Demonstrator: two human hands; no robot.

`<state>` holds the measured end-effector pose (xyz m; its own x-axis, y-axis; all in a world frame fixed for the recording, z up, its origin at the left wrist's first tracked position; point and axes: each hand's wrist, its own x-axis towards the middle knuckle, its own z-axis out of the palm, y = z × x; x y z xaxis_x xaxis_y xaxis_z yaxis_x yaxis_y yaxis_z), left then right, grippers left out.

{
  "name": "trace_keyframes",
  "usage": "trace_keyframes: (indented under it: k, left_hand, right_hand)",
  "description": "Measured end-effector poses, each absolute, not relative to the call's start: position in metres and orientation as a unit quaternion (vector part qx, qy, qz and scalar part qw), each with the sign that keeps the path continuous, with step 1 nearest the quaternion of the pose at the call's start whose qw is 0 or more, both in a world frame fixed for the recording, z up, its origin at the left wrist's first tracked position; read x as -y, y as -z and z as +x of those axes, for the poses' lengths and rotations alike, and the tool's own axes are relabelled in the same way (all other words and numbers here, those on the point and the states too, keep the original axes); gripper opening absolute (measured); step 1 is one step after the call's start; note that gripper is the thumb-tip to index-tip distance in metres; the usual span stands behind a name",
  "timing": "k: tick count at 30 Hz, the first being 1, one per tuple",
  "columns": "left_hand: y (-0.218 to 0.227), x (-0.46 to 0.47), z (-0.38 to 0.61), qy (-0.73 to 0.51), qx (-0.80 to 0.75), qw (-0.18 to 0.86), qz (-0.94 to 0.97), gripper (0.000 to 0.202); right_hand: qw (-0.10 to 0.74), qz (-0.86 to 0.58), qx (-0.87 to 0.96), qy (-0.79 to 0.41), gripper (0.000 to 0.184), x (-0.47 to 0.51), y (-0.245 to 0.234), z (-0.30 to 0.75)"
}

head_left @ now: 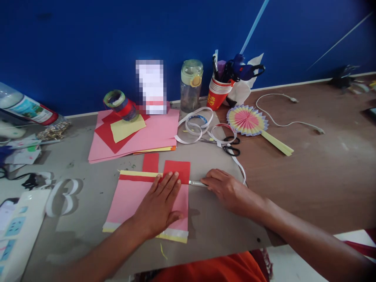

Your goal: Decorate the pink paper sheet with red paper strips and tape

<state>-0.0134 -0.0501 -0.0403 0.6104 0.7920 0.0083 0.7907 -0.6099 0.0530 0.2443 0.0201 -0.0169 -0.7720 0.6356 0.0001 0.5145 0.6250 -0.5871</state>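
Observation:
My left hand (pixel 160 205) lies flat with fingers spread on a pink paper sheet (pixel 126 199) that has yellow and white strips along its edges. A red paper piece (pixel 178 169) and a red strip (pixel 150 162) stick out at the sheet's far edge. My right hand (pixel 227 190) is closed around a thin metal blade or knife (pixel 196 183) whose tip touches the right edge of the red piece.
A stack of pink, red and yellow papers (pixel 138 135) lies behind, with a tape roll (pixel 120 102). Ribbon loops (pixel 199 123), black scissors (pixel 230 145), a pleated paper fan (pixel 248 120), a water bottle (pixel 190 84), a red cup of tools (pixel 219 92) and a white cable (pixel 289 122) lie beyond.

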Motion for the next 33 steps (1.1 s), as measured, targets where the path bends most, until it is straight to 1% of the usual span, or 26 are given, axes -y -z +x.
trace_keyframes:
  k: [7,13,19,26,33]
  left_hand:
    - [0.0464,0.0549,-0.0128,-0.029,-0.449,-0.001,0.893,0.079]
    - [0.0434,0.0525,-0.0124,-0.024,-0.446,0.02,0.894,0.071]
    - [0.0438,0.0518,-0.0114,-0.038,-0.451,0.033,0.891,0.076]
    - [0.0417,0.0522,-0.009,-0.062,-0.457,0.047,0.886,0.07]
    - [0.0413,0.0537,-0.009,-0.108,-0.447,0.034,0.887,0.061]
  right_hand:
    - [0.091,-0.322,0.9,-0.279,0.025,-0.018,0.019,0.2422]
    - [0.099,-0.317,0.905,-0.265,0.023,-0.0163,0.0205,0.2424]
    - [0.098,-0.319,0.911,-0.241,0.025,-0.0136,0.0249,0.2435]
    - [0.107,-0.32,0.91,-0.241,0.024,-0.0133,0.0265,0.2459]
    - [0.101,-0.322,0.909,-0.245,0.027,-0.0132,0.0243,0.2453]
